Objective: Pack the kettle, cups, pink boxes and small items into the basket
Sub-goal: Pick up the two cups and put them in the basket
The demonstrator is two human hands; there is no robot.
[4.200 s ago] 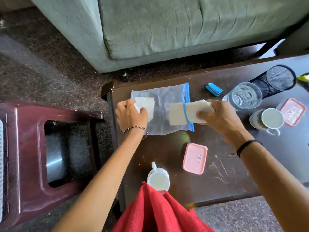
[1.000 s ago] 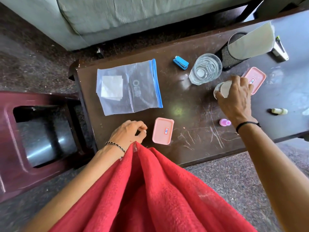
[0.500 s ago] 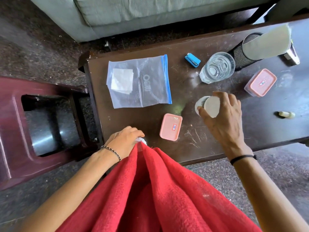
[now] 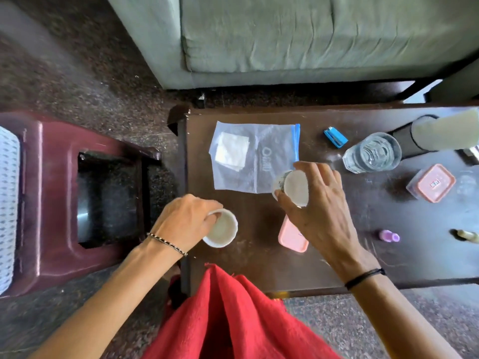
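The left grip (image 4: 184,221) is curled over the rim of a white cup (image 4: 223,229), fingertips dipping inside the mouth and pinching its near wall. This cup stands upright at the 7 o'clock corner of the dark worktop (image 4: 259,265), its inside plain white and bare of print. At 2 o'clock from it, the right grip (image 4: 317,211) is wrapped round a second white cup (image 4: 295,188), fingers and thumb closed on its sides. That cup is tipped over, one round white end towards the camera, with a dark printed pattern on its side too small to read.

Just under the right wrist, at 6 o'clock, lies a pink box (image 4: 291,240), partly covered. At 11 o'clock from the right grip is a clear zip bag (image 4: 269,141) with a blue seal, a folded white sheet (image 4: 232,152) inside and a pale word printed sideways that I cannot make out. At 1 o'clock sit a blue stapler (image 4: 335,137), a glass (image 4: 372,152) and a black mesh holder (image 4: 404,141). At 3 o'clock a second pink box (image 4: 431,186) carries a small lid label, unreadable. At 4 o'clock lie a purple bottle (image 4: 387,235) and a pale bottle (image 4: 466,235).

A maroon stool (image 4: 51,203) stands at 9 o'clock, off the worktop; red cloth (image 4: 233,320) hangs at 6 o'clock.
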